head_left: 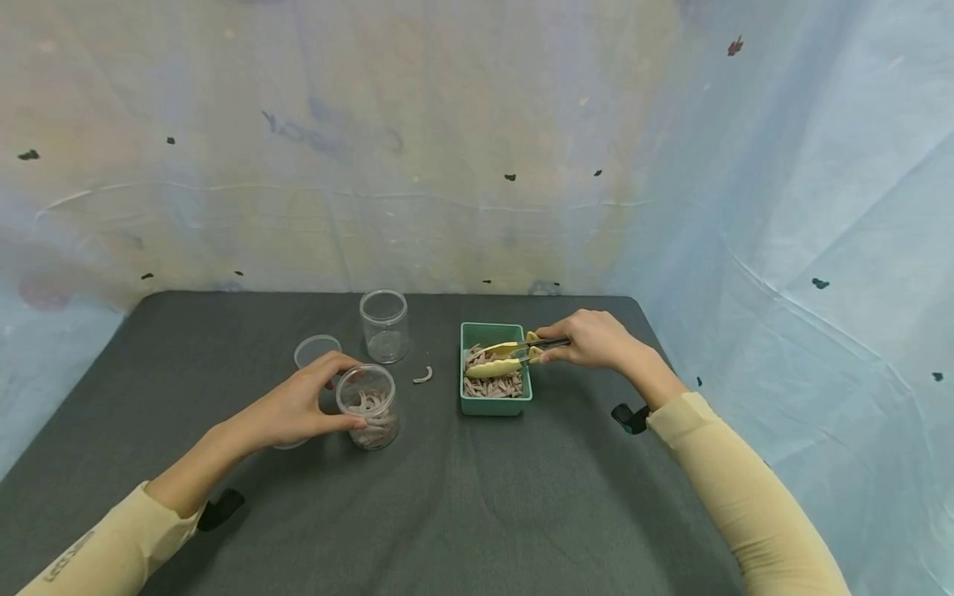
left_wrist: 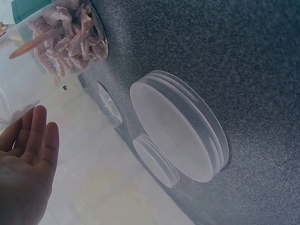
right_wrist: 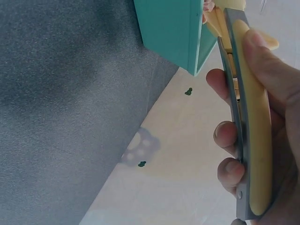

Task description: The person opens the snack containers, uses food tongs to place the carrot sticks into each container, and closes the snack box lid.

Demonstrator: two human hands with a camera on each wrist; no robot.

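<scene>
Left hand (head_left: 301, 404) is wrapped by thumb and fingers around a clear cylindrical plastic jar (head_left: 374, 414); right hand (head_left: 590, 339) is closed around yellow-and-dark-grey tongs (right_wrist: 257, 126). Clock centred on the rectangular green plastic tub (head_left: 492, 406), head view: held jar between 8 and 9, right hand between 2 and 3.

Tongs' tips are set inside the tub, spread apart over pinkish-grey meat-like strips (head_left: 495, 386); whether one is caught cannot be told. More such strips are seen in the lower part of the held jar, which is uncovered. One loose pale curved strip (head_left: 423, 376) is left on the dark grey cloth-like surface (head_left: 477, 505) at 9. An empty clear jar (head_left: 383, 331) is stood at 10. Translucent round plastic lids are placed beyond the held jar: far lid (head_left: 315, 349) around 9, near lid (left_wrist: 176, 129) past 8, partly hidden.

Step in hand, as judged: strips being picked up for the jar, transfer partway. For the next move, tongs would need to be squeezed, raised over the tub's rim and brought toward 9, with the jar kept steady.
</scene>
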